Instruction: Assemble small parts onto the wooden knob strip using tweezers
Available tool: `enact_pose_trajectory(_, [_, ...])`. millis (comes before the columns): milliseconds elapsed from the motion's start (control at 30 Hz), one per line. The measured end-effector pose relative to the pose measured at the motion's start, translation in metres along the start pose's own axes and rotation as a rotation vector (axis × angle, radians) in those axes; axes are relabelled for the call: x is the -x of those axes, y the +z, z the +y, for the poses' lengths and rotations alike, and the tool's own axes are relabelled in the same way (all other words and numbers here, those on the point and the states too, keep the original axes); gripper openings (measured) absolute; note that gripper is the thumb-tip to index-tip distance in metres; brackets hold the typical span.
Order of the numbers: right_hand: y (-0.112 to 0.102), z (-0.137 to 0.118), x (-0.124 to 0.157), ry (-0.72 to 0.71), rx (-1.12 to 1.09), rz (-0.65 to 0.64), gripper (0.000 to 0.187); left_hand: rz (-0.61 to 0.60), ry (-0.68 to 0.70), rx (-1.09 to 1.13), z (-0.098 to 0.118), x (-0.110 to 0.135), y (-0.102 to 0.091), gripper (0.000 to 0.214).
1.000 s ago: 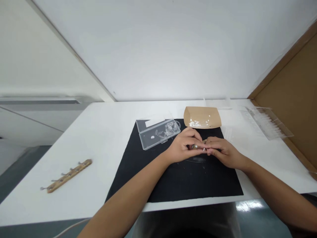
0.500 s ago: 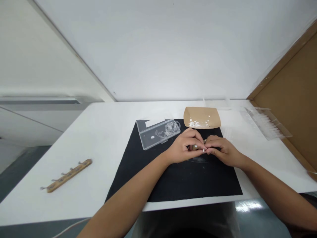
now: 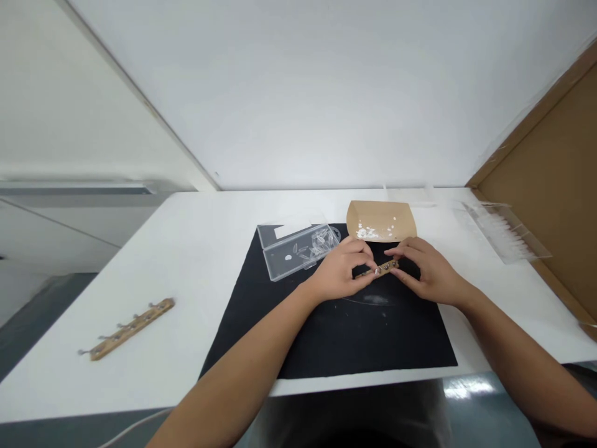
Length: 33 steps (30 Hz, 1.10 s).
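My left hand [image 3: 342, 269] has its thumb and fingertips closed on a small wooden strip [image 3: 388, 267], which carries a row of round metal fittings. A tiny whitish bit shows at my left fingertips, too small to name. Much of the strip's left part is hidden behind those fingers. At the strip's right end, my right hand [image 3: 426, 274] has its thumb and fingers apart, the thumb close to the wood; whether it touches, I cannot tell. Both hands are over a black mat [image 3: 326, 348].
Beyond my left hand, an open clear plastic box [image 3: 284, 267] contains clear nail tips [image 3: 321, 242]. A brown card [image 3: 387, 218] bears white bits. Another wooden strip with metal pegs [image 3: 133, 328] lies at left. A clear bag [image 3: 506, 233] rests near the brown panel [image 3: 555, 168].
My right fingers have spread and drawn back from the left fingertips, exposing the wooden strip's right end. My left hand has shifted slightly left.
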State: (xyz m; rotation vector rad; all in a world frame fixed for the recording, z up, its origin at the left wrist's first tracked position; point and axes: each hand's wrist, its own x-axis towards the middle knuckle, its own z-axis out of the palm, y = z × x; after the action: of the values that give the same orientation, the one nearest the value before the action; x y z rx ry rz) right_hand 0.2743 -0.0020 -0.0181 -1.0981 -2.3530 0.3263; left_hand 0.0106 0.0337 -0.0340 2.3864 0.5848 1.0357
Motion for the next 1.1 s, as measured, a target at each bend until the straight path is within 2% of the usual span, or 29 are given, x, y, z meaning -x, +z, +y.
enact_pose_trajectory(500, [0.013, 0.006, 0.003, 0.013, -0.016, -0.122, 0.051, -0.134, -0.08, -0.097, -0.005, 0.004, -0.001, 0.013])
enact_pose_trajectory(867, [0.016, 0.008, 0.003, 0.031, -0.06, -0.135, 0.041, -0.166, -0.081, -0.122, -0.002, 0.005, 0.0, 0.004])
enact_pose_trajectory(1100, [0.016, 0.005, 0.003, 0.033, -0.048, -0.143, 0.04, -0.199, -0.097, -0.12, 0.0, 0.004, 0.0, 0.007])
